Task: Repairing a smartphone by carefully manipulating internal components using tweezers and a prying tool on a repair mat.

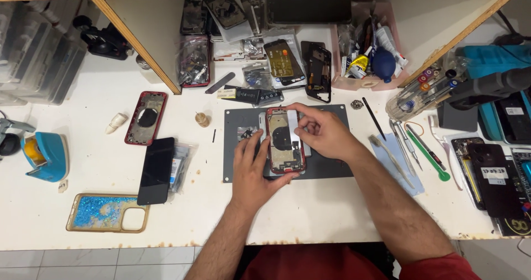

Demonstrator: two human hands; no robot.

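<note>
so far left on the white bench there was a blue tape dispenser, and below it a glittery blue phone case lying flat near the front edge. next to that sat a black phone screen, face down or switched off, couldn't tell which, half on top of a small clear bag. above those was an empty red phone frame with a round cutout.

middle of the bench had the dark work mat, and the opened red phone lay on it, guts up. left hand was pressed flat against the phone's left edge, fingers spread, thumb along the bottom corner, basically bracing it rather than gripping. right hand came in from the right and sat over the upper right part of the phone, fingertips pinched together on a pale strip at the top. so the phone was right between both hands, touched by both.

further right there was a black spudger, then tweezers on a blue cloth, a green-handled tool, and another dark phone by the edge.
</note>
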